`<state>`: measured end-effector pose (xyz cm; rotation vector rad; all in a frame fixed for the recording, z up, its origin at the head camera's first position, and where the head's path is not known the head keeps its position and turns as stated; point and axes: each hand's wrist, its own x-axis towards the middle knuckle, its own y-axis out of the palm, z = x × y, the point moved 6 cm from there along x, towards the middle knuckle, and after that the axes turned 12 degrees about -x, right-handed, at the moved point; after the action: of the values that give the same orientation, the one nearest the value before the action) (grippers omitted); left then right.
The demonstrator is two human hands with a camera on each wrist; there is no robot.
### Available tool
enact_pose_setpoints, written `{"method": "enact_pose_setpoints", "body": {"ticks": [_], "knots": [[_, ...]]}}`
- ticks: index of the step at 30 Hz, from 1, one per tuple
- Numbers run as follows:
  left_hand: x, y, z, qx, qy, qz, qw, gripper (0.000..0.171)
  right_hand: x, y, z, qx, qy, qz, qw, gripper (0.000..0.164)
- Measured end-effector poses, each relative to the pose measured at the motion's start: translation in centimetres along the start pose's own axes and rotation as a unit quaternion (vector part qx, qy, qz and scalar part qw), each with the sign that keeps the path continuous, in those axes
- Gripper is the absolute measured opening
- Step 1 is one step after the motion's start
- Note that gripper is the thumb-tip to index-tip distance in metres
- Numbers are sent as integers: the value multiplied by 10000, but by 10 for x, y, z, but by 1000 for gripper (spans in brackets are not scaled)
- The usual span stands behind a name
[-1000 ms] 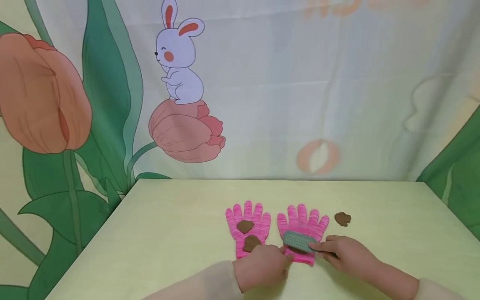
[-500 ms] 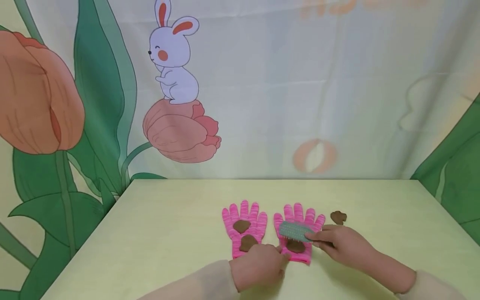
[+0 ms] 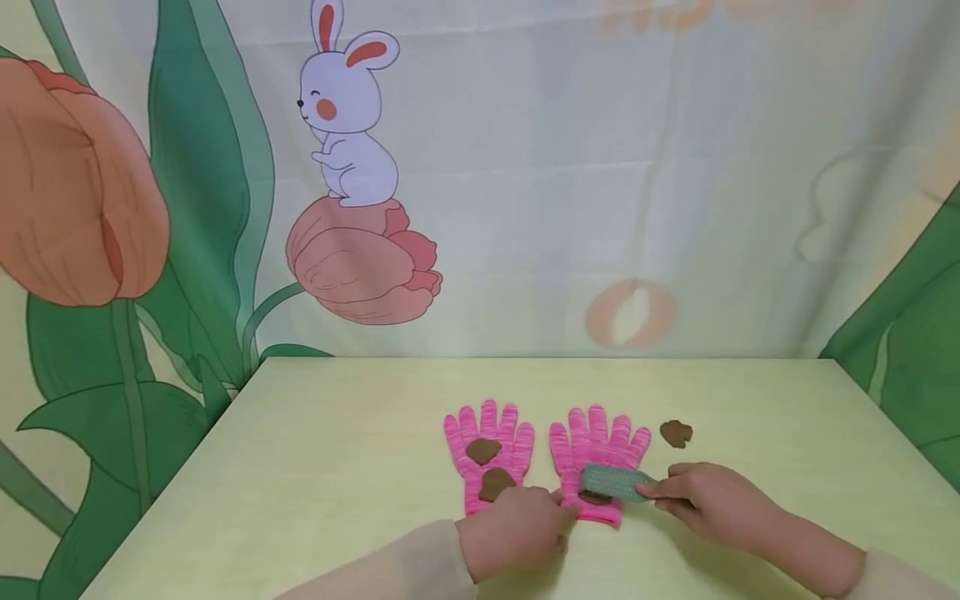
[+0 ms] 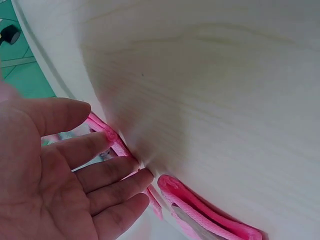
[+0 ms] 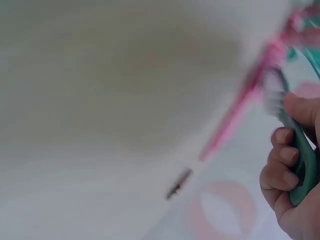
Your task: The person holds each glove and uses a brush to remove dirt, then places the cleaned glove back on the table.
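Scrub-brush [image 3: 611, 483] looked stiff; we clamped right hand [image 3: 716, 500] round handle [image 5: 305, 150]. Knit glove [image 3: 596, 442] seemed floppy, best pinned at cuff [image 3: 600, 519]; left hand [image 3: 517, 529] straight-fingered.

Your counter [image 3: 337, 450] is pale yellow. On it, a pink glove [image 3: 516, 452] lies flat just beyond your left hand [image 3: 517, 533], a second glove [image 3: 597, 450] left of your right hand [image 3: 723, 504], and a brown piece [image 3: 677, 433] just beyond your right hand.
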<state>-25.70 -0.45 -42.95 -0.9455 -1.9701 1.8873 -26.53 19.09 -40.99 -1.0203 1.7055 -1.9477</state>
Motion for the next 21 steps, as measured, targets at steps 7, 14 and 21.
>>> {"method": "enact_pose_setpoints", "body": {"ticks": [7, 14, 21], "knots": [[0, 0, -3, 269, 96, -79, 9996, 28, 19, -18, 5, 22, -2, -475, 9989, 24], [-2, 2, -6, 375, 162, -103, 9991, 30, 15, 9, 16, -71, -73, 60, 9999, 25], [-7, 4, -1, 141, -43, 21, 9999, 43, -7, 6, 9, -110, 86, 164, 9998, 27]]}}
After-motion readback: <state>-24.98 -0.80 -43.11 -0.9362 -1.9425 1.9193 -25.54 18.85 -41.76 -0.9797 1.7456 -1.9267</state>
